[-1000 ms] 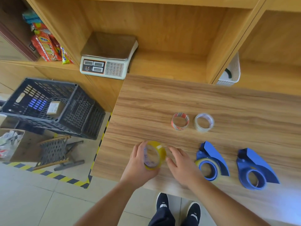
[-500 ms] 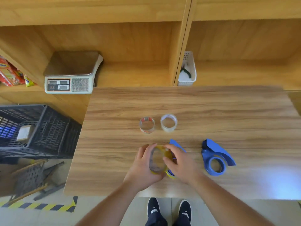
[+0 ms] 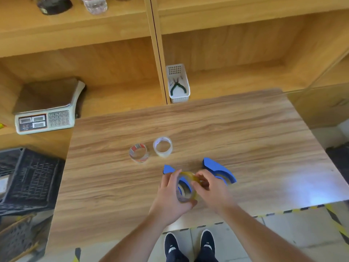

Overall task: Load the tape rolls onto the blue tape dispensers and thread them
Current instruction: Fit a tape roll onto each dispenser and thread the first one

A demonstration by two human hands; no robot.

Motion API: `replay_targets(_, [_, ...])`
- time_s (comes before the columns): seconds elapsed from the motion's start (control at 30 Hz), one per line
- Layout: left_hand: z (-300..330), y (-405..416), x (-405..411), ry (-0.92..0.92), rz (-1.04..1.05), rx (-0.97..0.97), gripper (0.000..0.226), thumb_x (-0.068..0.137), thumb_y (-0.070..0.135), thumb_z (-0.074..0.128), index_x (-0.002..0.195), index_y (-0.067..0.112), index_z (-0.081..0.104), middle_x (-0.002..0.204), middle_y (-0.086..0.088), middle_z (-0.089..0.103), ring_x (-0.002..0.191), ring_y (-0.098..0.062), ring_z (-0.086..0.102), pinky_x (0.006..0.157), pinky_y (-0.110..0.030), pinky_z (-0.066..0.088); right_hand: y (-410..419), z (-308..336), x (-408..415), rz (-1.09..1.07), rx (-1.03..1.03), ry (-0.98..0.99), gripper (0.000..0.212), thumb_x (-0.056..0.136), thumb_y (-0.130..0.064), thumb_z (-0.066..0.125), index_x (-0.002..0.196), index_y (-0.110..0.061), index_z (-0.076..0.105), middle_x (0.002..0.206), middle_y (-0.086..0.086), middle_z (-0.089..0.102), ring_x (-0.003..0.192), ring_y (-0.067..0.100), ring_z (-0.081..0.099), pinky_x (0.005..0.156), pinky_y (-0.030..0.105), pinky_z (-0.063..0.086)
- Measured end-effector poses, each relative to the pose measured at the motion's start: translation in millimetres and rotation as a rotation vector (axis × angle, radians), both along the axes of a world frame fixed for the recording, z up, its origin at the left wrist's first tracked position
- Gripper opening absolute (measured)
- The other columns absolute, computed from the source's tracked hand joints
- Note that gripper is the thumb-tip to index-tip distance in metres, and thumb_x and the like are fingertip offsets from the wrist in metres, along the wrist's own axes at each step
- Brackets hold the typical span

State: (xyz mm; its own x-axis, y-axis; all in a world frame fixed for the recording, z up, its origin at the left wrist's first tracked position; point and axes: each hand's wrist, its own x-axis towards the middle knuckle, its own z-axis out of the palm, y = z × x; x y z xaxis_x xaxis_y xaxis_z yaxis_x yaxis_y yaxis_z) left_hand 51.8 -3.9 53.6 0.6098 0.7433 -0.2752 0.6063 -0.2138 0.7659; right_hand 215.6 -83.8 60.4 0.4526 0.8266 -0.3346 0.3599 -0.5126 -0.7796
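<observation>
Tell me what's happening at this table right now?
A person holds a yellow tape roll in both hands: the left hand grips it while the right hand pinches at its rim. Directly beneath lies one blue tape dispenser; a second blue dispenser sits to its right. A roll with a red-patterned core and a clear roll wait on the wooden table, untouched.

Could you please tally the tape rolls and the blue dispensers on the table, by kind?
Tape rolls: 3, the yellow roll held in both hands, the red-patterned roll and the clear roll lying on the table.
Blue tape dispensers: 2, the near dispenser behind the hands and the far dispenser to its right.
Total: 5
</observation>
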Motion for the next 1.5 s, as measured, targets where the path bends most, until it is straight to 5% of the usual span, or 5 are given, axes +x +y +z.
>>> replay_targets(0.3, [-0.6,-30.4,39.2,0.060,-0.006,-0.048,0.107,0.065,0.056,0.084,0.154,0.040,0.027,0.130,0.018,0.038,0.117,0.001,0.045,0.096,-0.016,0.038,-28.2,-13.1,35.3,-0.080,-0.039,0.090,0.038,0.078,-0.062,0.059,0.107,-0.039,0.069,0.094,-0.018,0.075,0.090,-0.001,0.069,0.086,0.034,0.057])
replay_targets(0.5, [-3.4,-42.9,47.7,0.023,-0.023,-0.186,0.103,0.069,0.037,0.087,0.151,0.042,0.025,0.136,0.020,0.036,0.121,0.022,0.040,0.085,0.002,0.037,-37.5,-13.4,53.8,-0.316,-0.052,0.579,0.021,0.095,-0.020,0.065,0.113,-0.028,0.072,0.104,0.006,0.074,0.091,0.024,0.072,0.079,0.042,0.063])
replay_targets(0.63, [-2.3,-48.5,55.4,-0.013,0.025,-0.291,0.085,0.074,0.041,0.084,0.140,0.055,0.032,0.136,0.019,0.045,0.115,0.009,0.055,0.090,-0.013,0.050,-42.6,-8.8,59.9,-0.335,-0.023,0.759,0.014,0.097,-0.014,0.065,0.104,-0.011,0.076,0.097,0.012,0.077,0.082,0.019,0.072,0.072,0.034,0.060])
replay_targets(1.07, [12.4,-40.7,79.4,-0.092,0.358,-0.325,0.015,0.087,0.034,0.080,0.099,0.039,0.072,0.098,0.017,0.077,0.085,0.011,0.067,0.068,-0.006,0.044,-44.8,-2.6,68.6,-0.195,0.112,0.471,0.020,0.093,-0.017,0.072,0.111,-0.024,0.077,0.094,-0.005,0.080,0.088,0.013,0.074,0.079,0.029,0.057])
replay_targets(1.5, [6.5,-48.7,78.7,-0.135,0.443,-0.350,0.007,0.094,0.026,0.074,0.098,0.031,0.076,0.073,0.012,0.064,0.051,0.006,0.051,0.047,-0.005,0.038,-54.7,-0.8,64.4,-0.100,0.075,0.306,0.027,0.094,-0.026,0.070,0.120,-0.033,0.073,0.095,-0.012,0.078,0.084,0.005,0.070,0.081,0.030,0.054])
